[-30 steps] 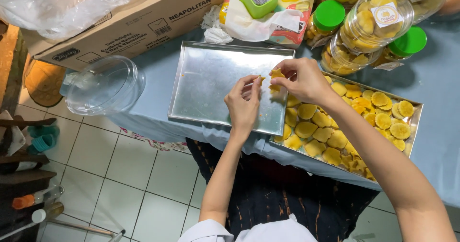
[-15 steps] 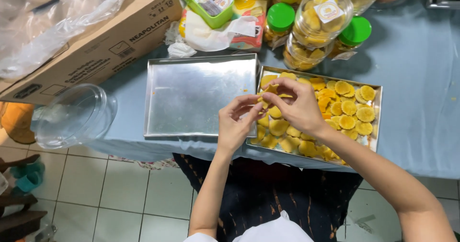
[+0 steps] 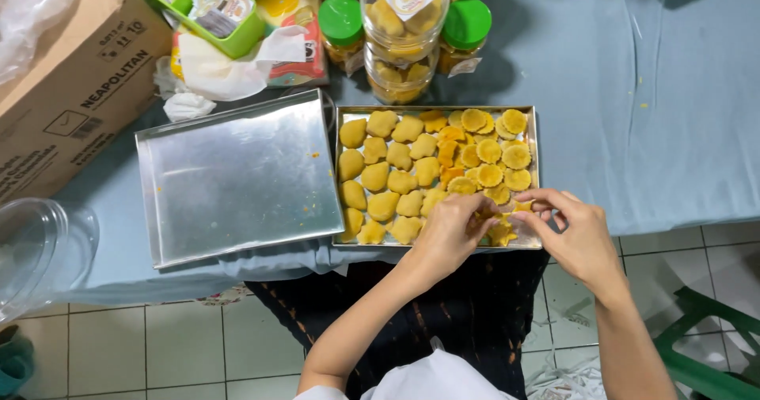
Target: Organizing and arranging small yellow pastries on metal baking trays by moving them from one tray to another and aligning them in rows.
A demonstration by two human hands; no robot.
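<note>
Now | left hand (image 3: 451,230) and right hand (image 3: 574,230) pinch star cookie (image 3: 500,232) | tray's (image 3: 532,123) near-right corner

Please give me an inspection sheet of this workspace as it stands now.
Surface: table under blue-grey cloth.
Job's things: cookie tray of yellow cookies; empty metal tray beside it.
Clutter: cardboard box, green basket, green-lidded cookie jars, clear plastic container.
Hands: left hand and right hand at the cookie tray's near edge, fingers on cookies.
Cables: nothing seen.
Surroundings: tiled floor.
</note>
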